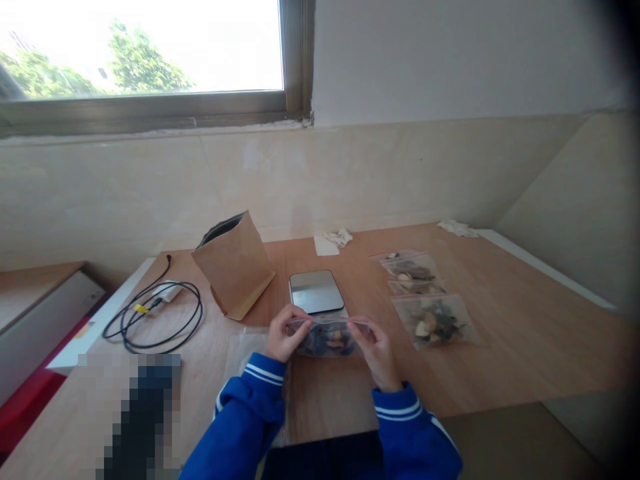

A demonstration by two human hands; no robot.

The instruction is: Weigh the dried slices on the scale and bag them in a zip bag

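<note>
Between my two hands is a clear zip bag (327, 340) with dark and tan dried pieces inside. My left hand (286, 333) pinches its top left corner, and my right hand (373, 343) pinches the top right. Just beyond the bag lies a flat scale with a silver top (316, 291). Under my left forearm are clear, flat plastic bags (245, 350), partly covered by the sleeve. To the right, a filled zip bag (435, 323) lies flat, and more filled bags (413, 270) overlap behind it.
A brown paper bag (237, 270) stands open at the back left. Beside it a black cable (195, 327) lies coiled around a white adapter (167, 291). White paper and a crumpled tissue (339, 238) are near the wall. A blurred dark object (143, 413) lies front left.
</note>
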